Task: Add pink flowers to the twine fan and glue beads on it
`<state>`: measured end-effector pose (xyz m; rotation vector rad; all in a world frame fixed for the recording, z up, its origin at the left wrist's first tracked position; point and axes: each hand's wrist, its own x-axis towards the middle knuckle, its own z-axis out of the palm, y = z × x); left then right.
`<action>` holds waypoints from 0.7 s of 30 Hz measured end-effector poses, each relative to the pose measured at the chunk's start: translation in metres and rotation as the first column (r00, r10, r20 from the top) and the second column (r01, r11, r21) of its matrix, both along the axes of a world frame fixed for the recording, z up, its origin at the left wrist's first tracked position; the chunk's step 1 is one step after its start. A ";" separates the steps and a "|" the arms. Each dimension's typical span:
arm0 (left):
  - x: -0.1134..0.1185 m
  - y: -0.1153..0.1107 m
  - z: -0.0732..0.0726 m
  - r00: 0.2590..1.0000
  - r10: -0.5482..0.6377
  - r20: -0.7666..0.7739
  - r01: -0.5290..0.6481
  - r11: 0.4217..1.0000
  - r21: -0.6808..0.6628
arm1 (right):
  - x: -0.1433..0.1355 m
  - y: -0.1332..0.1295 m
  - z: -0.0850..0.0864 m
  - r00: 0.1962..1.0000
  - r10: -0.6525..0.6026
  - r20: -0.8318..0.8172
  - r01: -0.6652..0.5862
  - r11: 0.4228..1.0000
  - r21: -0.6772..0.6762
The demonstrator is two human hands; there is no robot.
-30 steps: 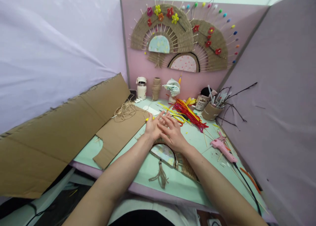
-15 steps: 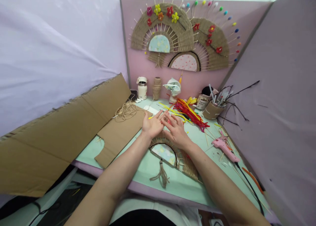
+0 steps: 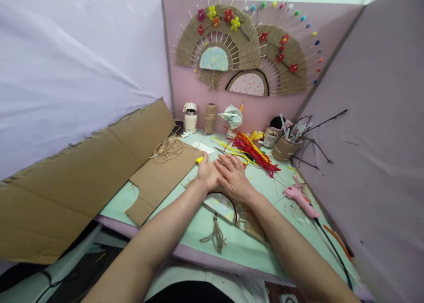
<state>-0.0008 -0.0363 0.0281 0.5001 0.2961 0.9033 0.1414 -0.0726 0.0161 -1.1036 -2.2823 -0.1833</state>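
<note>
My left hand (image 3: 210,175) is palm up with its fingers stretched out, and no object shows in it. Across its palm and fingers lies my right hand (image 3: 234,175), palm down, fingers extended; the two touch. Both are held over a woven twine fan (image 3: 253,223) on the table, hiding much of its upper part. The fan has a pale floral half-round centre (image 3: 221,206) edged in black. A twine tassel (image 3: 217,236) hangs from it toward me. Just beyond my hands are yellow-handled scissors (image 3: 243,158), partly covered.
Cut cardboard (image 3: 162,179) with loose twine (image 3: 168,149) lies left. Red and yellow pipe cleaners (image 3: 255,153) are at the back, near a twine spool (image 3: 210,119). To the right are a pink glue gun (image 3: 302,201) and a pot (image 3: 285,148) with twigs. Finished fans (image 3: 245,42) hang behind.
My hands have come together: the right now lies flat over the left palm, where before they met mainly at the fingers. The left has shifted slightly right. The objects on the table stay put.
</note>
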 end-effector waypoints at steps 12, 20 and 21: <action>0.007 0.008 -0.011 0.974 0.220 -0.053 -0.225 0.963 -0.151 | 0.003 0.005 -0.006 0.994 0.015 -0.112 -0.026 0.995 -0.101; 0.003 0.002 -0.005 0.991 0.130 0.027 -0.127 0.988 -0.082 | 0.000 0.002 -0.004 0.999 -0.028 -0.035 0.026 0.999 -0.040; 0.003 0.002 -0.005 0.995 0.097 0.025 -0.094 0.992 -0.082 | 0.000 0.001 -0.004 0.999 -0.018 -0.036 0.017 0.999 -0.044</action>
